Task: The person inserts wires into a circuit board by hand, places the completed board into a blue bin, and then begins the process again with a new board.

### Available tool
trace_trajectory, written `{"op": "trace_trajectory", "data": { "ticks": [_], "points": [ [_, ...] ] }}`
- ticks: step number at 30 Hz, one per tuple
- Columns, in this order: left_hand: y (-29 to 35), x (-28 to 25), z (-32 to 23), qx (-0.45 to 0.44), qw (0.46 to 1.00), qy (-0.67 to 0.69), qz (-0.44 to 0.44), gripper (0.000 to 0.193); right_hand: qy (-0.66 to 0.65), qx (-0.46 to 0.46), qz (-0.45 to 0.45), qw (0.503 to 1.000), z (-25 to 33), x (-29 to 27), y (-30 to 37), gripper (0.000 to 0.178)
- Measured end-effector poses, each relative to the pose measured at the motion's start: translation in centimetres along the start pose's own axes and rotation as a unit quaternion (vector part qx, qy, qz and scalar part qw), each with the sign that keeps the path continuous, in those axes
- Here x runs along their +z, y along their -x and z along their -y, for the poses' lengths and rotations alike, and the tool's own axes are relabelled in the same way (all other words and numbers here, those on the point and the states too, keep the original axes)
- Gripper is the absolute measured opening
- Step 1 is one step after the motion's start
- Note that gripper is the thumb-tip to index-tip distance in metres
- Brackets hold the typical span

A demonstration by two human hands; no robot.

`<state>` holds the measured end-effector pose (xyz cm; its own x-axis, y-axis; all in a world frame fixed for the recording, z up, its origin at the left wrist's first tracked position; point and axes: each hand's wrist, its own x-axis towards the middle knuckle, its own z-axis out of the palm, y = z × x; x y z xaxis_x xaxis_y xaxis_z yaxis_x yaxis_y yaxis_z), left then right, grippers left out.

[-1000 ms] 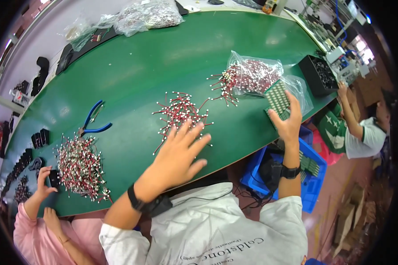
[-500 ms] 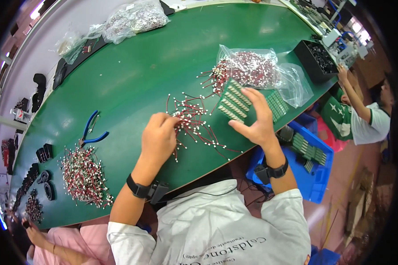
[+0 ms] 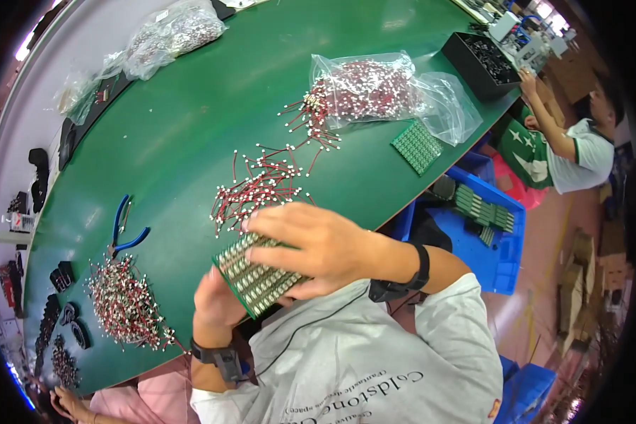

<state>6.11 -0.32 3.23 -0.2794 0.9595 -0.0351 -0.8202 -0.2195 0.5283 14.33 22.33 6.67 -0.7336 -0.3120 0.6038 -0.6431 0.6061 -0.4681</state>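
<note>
My right hand [image 3: 307, 247] is closed on a green circuit board panel [image 3: 261, 277] with rows of pale connectors, its fingers across the upper face. The panel is tilted in front of my shirt at the table's near edge. Against its left edge is my left hand [image 3: 215, 300], smeared by motion, its fingers mostly hidden behind the panel. Just beyond my hands lies a loose spread of short red wires with white connectors [image 3: 258, 187]. Another green circuit board panel [image 3: 417, 146] lies flat at the table's right side.
A clear bag of red wires [image 3: 367, 88] and a black bin [image 3: 482, 67] stand at the far right. Blue-handled pliers [image 3: 128, 226] lie left, beside a wire heap [image 3: 126, 300]. Below the right edge is a blue crate [image 3: 484, 261] with boards. Other people sit at right and lower left.
My right hand has brought the circuit board panel left and toward me. My left hand has left the loose wires and come down to the panel's edge. The view has shifted.
</note>
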Motion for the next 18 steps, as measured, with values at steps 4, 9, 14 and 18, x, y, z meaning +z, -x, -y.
{"op": "trace_trajectory", "data": {
  "ticks": [4, 9, 14, 18],
  "points": [
    [2.2, -1.2, 2.9, 0.010, 0.998, 0.054, -0.015, 0.082, 0.046, -0.004, 0.077, 0.996, 1.1, 1.2, 1.7, 0.065],
    [3.9, -1.2, 4.7, 0.001, 0.996, 0.077, -0.041, 0.079, -0.004, 0.034, 0.099, 0.994, 3.9, 0.3, 2.2, 0.062],
    [3.5, 0.7, 6.3, 0.069, 0.993, 0.085, -0.039, 0.076, 0.134, 0.328, -0.120, 0.928, 2.5, -2.1, 6.9, 0.030],
    [3.2, 0.5, 8.1, 0.047, 0.986, 0.145, -0.066, 0.075, 0.144, 0.373, -0.074, 0.913, 1.7, -1.0, 8.8, 0.022]
  ]
}}
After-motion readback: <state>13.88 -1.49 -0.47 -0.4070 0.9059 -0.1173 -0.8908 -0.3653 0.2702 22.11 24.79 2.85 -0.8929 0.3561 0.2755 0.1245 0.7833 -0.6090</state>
